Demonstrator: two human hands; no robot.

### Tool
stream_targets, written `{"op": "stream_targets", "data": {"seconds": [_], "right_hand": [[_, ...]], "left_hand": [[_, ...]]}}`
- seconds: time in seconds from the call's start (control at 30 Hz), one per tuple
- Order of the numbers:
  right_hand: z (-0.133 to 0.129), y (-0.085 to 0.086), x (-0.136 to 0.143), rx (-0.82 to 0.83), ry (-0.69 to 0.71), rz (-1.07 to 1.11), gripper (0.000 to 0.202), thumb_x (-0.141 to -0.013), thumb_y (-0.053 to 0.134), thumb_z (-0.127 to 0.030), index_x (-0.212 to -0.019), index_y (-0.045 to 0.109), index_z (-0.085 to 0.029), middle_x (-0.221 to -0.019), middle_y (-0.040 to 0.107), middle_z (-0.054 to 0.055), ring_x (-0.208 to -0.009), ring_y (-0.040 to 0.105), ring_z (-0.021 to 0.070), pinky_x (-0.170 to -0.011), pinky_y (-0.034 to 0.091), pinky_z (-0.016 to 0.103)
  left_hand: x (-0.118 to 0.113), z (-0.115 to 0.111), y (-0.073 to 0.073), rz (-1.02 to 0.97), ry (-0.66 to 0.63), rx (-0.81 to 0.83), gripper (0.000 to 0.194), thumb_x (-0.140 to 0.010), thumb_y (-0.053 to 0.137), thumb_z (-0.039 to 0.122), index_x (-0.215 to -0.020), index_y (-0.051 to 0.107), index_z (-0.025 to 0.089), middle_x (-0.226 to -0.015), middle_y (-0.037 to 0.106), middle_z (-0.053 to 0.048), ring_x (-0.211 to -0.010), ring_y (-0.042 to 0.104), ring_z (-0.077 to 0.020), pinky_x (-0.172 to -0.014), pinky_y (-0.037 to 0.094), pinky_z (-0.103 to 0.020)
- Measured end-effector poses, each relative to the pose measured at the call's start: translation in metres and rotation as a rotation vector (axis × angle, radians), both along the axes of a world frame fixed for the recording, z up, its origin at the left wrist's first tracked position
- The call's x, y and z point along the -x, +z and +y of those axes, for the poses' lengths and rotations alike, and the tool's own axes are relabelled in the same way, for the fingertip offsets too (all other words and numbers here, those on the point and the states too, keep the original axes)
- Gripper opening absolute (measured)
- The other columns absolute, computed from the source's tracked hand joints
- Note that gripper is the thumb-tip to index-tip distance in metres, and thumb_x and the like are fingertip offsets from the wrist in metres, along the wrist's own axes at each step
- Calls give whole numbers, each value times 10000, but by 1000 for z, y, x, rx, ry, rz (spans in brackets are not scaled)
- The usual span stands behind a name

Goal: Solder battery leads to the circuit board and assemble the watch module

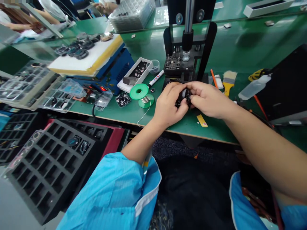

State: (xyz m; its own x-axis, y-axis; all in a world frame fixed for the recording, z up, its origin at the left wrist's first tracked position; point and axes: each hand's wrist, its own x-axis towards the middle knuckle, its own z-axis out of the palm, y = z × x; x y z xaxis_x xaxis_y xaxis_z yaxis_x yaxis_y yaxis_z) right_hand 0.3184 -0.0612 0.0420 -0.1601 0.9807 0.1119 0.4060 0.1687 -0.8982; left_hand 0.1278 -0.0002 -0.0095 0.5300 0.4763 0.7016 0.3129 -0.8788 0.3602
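Both hands meet around a small shiny black part (184,95), perhaps a watch case, just in front of a black press (187,60). My left hand (169,103) wraps its fingers round the part from the left. From the right, my right hand (207,99) pinches it between thumb and fingers. Much of the part is hidden by the fingers, so its exact kind cannot be made out. Close to my left hand stands a green spool of solder wire (139,92). Below my right hand lies a small yellow piece (201,121) on the green bench.
A black foam tray (54,159) with a few watches sits at lower left. A paint marker (155,79), a white box of small parts (139,72) and a blue machine (115,67) stand left of the press. Right are a brush (229,82) and a bottle (254,88).
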Motion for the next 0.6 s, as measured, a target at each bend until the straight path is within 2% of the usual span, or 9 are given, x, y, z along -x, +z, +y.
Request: {"op": "stream_targets", "data": {"seconds": [0.13, 0.27, 0.4, 0.6], "right_hand": [[1, -1, 0, -43, 5, -24, 398, -845, 546, -81, -1161, 727, -241, -1184, 815, 58, -1146, 735, 278, -971, 597, 413], [1, -2, 2, -59, -26, -90, 387, -877, 554, -83, -1184, 739, -228, -1213, 819, 69, -1138, 742, 276, -1041, 577, 440], [-2, 0, 5, -73, -59, -151, 390, -892, 570, -89, -1210, 746, -229, -1208, 824, 66, -1147, 746, 274, -1065, 564, 432], [-2, -3, 6, -110, -66, -206, 361, -915, 580, -131, -1225, 736, -230, -1183, 817, 79, -1154, 739, 296, -1080, 564, 455]], "left_hand": [[0, 1, -1, 25, 0, -22, 512, -965, 531, 203, -1474, 585, 199, -1418, 734, -150, -1355, 691, -307, -1205, 569, -510], [-2, 1, -5, 48, 8, -43, 542, -949, 483, 116, -1479, 579, 184, -1434, 731, -152, -1369, 694, -284, -1224, 560, -492], [-4, 2, -8, 20, 52, -90, 416, -1001, 486, 128, -1402, 581, 179, -1359, 745, -159, -1311, 714, -272, -1158, 595, -471], [-4, 2, -7, 7, 86, -54, 289, -1068, 527, 190, -1352, 573, 206, -1304, 764, -132, -1244, 742, -245, -1093, 615, -430]]}}
